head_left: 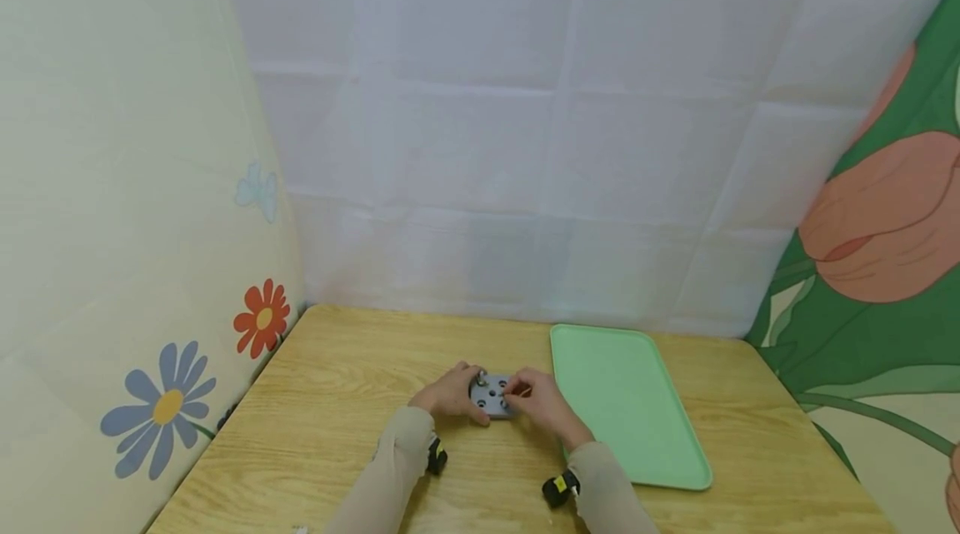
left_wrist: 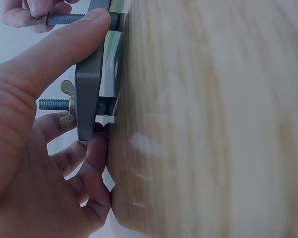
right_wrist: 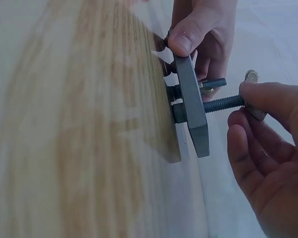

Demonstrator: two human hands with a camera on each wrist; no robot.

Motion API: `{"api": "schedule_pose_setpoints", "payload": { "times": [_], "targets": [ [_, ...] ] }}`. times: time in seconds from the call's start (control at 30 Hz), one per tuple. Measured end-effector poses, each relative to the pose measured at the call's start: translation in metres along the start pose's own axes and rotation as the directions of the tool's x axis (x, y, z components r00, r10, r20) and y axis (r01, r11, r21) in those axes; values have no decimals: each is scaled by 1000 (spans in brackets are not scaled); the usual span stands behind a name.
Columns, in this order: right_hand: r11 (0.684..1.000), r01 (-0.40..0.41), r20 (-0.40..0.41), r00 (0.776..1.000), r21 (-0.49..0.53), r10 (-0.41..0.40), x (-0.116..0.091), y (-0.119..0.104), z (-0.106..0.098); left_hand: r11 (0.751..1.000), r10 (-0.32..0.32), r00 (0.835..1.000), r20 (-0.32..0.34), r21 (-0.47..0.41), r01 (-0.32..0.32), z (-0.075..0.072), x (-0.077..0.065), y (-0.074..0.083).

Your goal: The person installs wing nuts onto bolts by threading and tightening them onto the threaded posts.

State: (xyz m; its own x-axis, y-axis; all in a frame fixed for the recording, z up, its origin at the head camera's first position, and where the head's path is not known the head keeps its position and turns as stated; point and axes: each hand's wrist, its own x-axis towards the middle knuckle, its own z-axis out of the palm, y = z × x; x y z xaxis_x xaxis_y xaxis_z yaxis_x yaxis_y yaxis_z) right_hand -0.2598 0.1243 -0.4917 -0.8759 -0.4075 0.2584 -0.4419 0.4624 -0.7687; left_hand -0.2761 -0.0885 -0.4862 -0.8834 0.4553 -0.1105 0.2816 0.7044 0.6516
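A grey metal plate (head_left: 492,407) with several round holes lies level, close over the table. My left hand (head_left: 452,394) grips its left side, the thumb at the near edge and curled fingers beyond. My right hand (head_left: 547,407) pinches a brass-coloured wing nut (right_wrist: 252,76) at the tip of a threaded bolt (right_wrist: 222,104) that stands up from the plate's right part. In the left wrist view, another wing nut (left_wrist: 67,89) sits down against the plate on a second bolt (left_wrist: 52,104). The bolt heads show between the plate and the table.
A light green tray (head_left: 630,409) lies on the wooden table (head_left: 337,401), to the right of the plate and partly behind my right forearm. A small pale object (head_left: 301,530) shows at the table's near left. White and patterned cloths hang around the table.
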Motion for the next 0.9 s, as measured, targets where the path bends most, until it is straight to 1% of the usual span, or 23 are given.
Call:
{"api": "schedule_pose_setpoints", "payload": {
  "times": [0.33, 0.5, 0.6, 0.8, 0.9],
  "targets": [
    [1000, -17, 17, 1000, 21, 17, 0, 0, 3, 1000, 0, 1000, -3, -6, 0, 2, 1, -4],
    [994, -46, 34, 999, 99, 42, -1, -2, 1, 1000, 7, 1000, -5, -16, -7, 2, 1, -5],
    [990, -48, 39, 998, 131, 43, 0, -1, 0, 1000, 10, 1000, -4, -19, -10, 1, 2, -5],
    [996, -17, 31, 999, 83, 14, -1, 2, 0, 1000, 7, 1000, 3, -13, -7, 0, 2, -6],
    [995, -7, 35, 999, 98, 4, -2, 2, -1, 1000, 6, 1000, 4, -18, -6, 1, 2, -6]
  ]
}}
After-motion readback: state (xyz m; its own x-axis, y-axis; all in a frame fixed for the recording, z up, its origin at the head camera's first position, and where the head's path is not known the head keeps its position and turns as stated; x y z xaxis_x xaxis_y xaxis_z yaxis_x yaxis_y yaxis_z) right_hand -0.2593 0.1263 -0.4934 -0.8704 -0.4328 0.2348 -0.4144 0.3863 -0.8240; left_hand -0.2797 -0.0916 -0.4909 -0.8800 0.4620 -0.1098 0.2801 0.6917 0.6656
